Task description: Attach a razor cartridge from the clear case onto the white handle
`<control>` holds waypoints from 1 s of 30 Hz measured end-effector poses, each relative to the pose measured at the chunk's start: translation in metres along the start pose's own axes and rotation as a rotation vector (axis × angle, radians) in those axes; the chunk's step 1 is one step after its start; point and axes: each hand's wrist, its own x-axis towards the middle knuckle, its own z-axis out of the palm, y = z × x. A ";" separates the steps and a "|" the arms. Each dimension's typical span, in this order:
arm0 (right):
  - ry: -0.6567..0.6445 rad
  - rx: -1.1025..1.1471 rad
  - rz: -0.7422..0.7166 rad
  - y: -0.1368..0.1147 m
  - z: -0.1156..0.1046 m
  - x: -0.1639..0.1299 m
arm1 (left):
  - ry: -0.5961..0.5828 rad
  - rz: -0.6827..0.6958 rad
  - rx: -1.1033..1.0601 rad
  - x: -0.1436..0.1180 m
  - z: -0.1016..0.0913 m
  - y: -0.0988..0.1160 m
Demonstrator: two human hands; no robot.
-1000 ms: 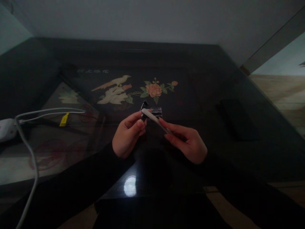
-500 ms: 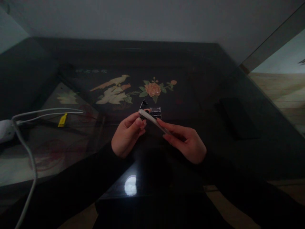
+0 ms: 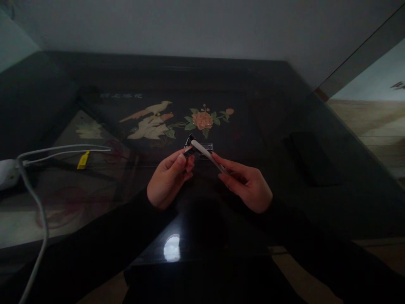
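My left hand (image 3: 169, 179) is closed, thumb against fingers, on a small dark piece with shiny edges (image 3: 189, 148); its exact kind is too dim to make out. Between the thumb and fingers of my right hand (image 3: 248, 183) is a slim, pale bar with a rounded end (image 3: 207, 153). The bar slants up to the left, and its far end is right at the dark piece; whether they touch I cannot tell. Just behind the bar, a small clear, box-like item (image 3: 207, 147) shows partly, its lower side covered.
Both hands are above a dark glossy table (image 3: 253, 139) with a bird-and-flower picture. At the left are a grey cable (image 3: 39, 202), a white plug block (image 3: 9, 174) and a yellow tag (image 3: 83, 160). A flat black object (image 3: 313, 158) lies at the right.
The pale bar's far end has shifted slightly right and up, uncovering more of the dark piece in my left hand. My right hand has risen slightly; both hands keep their grips.
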 end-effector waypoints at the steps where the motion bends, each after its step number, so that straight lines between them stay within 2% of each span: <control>1: -0.002 0.004 -0.001 0.000 0.000 0.000 | 0.000 -0.004 -0.003 0.000 0.000 0.000; 18: 0.004 0.030 0.035 0.001 0.002 -0.002 | -0.049 -0.010 -0.014 -0.002 0.004 0.001; 30: 0.025 -0.037 -0.017 -0.001 0.001 -0.002 | -0.035 -0.008 -0.014 -0.003 0.003 0.001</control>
